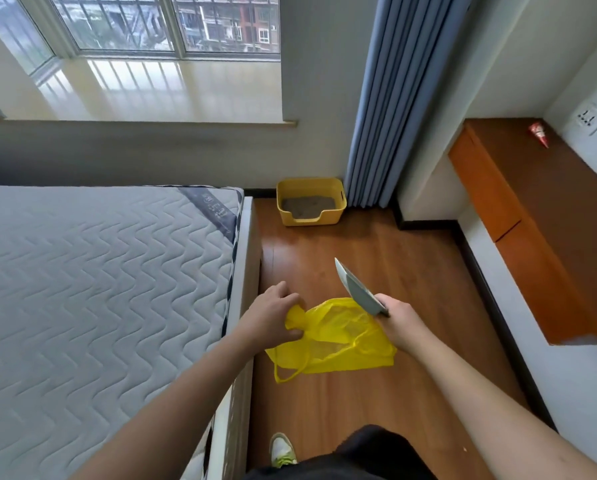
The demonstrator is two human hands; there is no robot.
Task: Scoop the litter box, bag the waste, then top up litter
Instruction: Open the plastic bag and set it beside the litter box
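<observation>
A yellow litter box with grey litter inside stands on the wooden floor in the far corner, beside the blue curtain. In front of me, well short of the box, my left hand grips the top of a thin yellow plastic bag, which hangs spread between my hands. My right hand holds the handle of a grey scoop whose blade points up and away toward the box. The right hand also touches the bag's right side.
A bed with a bare quilted mattress fills the left. A brown wall-mounted cabinet juts out on the right with a red wrapper on top. A strip of wooden floor runs between them to the box. My shoe shows below.
</observation>
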